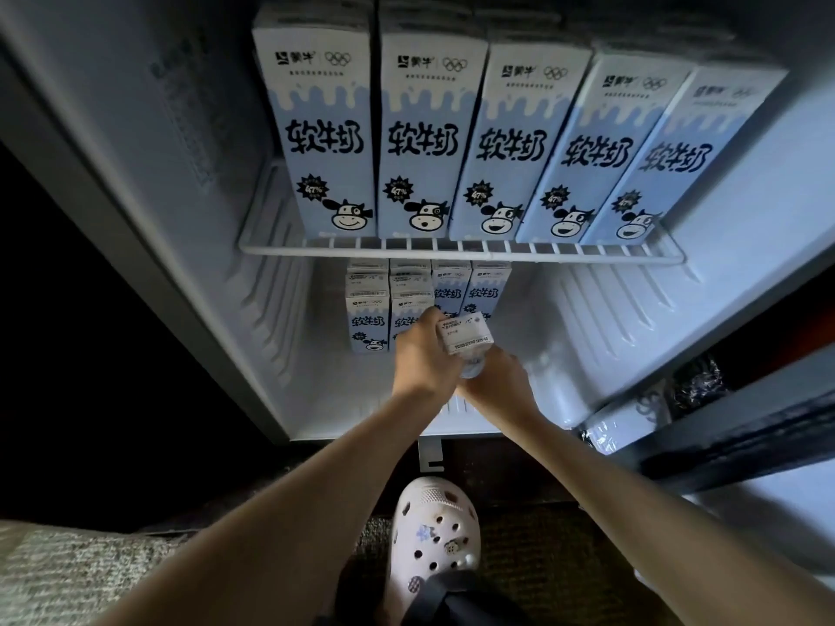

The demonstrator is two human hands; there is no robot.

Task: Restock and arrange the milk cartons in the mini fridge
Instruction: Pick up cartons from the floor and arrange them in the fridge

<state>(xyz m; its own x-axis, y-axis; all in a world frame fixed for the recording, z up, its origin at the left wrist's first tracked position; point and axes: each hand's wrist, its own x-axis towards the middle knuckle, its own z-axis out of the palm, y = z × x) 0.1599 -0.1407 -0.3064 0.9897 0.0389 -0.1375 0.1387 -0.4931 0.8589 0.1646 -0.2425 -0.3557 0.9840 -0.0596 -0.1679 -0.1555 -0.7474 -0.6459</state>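
Five top cartons (420, 142) upright in one row across the wire shelf (452, 253) of the fridge (180, 173), side by side and touching, black lettering and cow faces to the front.

Under the shelf, more low cartons (368, 318) standing at the back of the lower compartment, left of centre, in four columns packed side by side. Left two columns several deep and reaching further forward. Right two columns partly hidden behind the hands.

One carton (467, 334) held in both hands inside the lower compartment, just in front of the third and fourth columns. Tilted, with the printed top face turned to the camera and the bottom end angled down between the wrists. Whether touching the cartons behind it: cannot tell.

Left hand (422, 359) wrapped round the carton's left side, back of the hand up, fingers curled over the far edge. Right hand (497, 381) just beside it, lower and to the right, curled round the carton's bottom end, with the fingertips hidden underneath. Wrists close together over the front lip of the fridge floor, both forearms bare and reaching in from the bottom of the view.

Open door (777, 508) at the right, its rack holding white and dark-patterned packs (628, 422), too dim to name.

One pale clog (433, 530) with small charms on the dark rug (519, 535), straight below the hands.
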